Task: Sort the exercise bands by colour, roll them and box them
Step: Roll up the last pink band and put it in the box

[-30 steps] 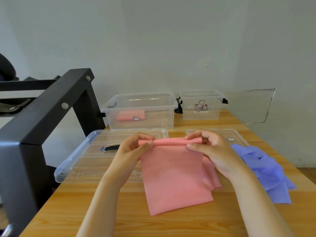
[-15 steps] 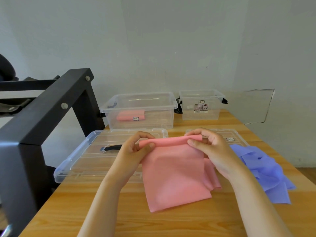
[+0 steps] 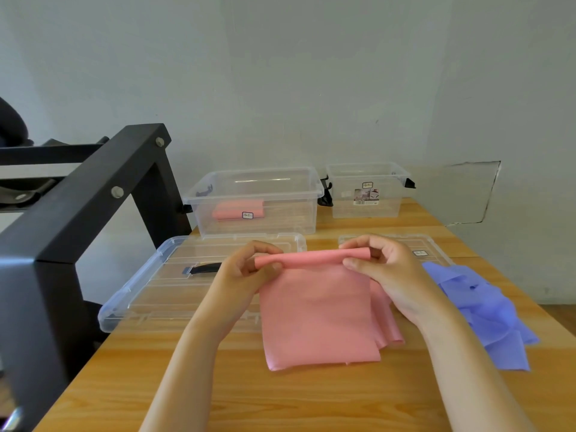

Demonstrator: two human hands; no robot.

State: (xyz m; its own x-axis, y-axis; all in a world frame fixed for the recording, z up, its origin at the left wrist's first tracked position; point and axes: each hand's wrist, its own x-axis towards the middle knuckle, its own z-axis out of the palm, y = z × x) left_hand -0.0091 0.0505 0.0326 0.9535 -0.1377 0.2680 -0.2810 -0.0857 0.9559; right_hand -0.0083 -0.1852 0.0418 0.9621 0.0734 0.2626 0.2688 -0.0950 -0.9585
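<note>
A pink exercise band [image 3: 318,310] lies flat on the wooden table, its far edge rolled into a thin tube. My left hand [image 3: 246,272] pinches the tube's left end and my right hand [image 3: 377,269] pinches its right end. A rolled pink band [image 3: 238,209] sits inside the larger clear box [image 3: 255,201] at the back. A second, smaller clear box [image 3: 367,190] stands to its right. A crumpled heap of blue-violet bands [image 3: 480,310] lies to the right of my right hand.
Two clear lids lie flat on the table: one [image 3: 162,282] under my left hand, one [image 3: 417,247] behind my right hand. A black metal frame [image 3: 71,213] stands at the table's left edge. A wall runs behind the boxes.
Both hands have turned the rolled edge further toward me, so the tube is a little thicker and the flat part of the pink band has shortened slightly.
</note>
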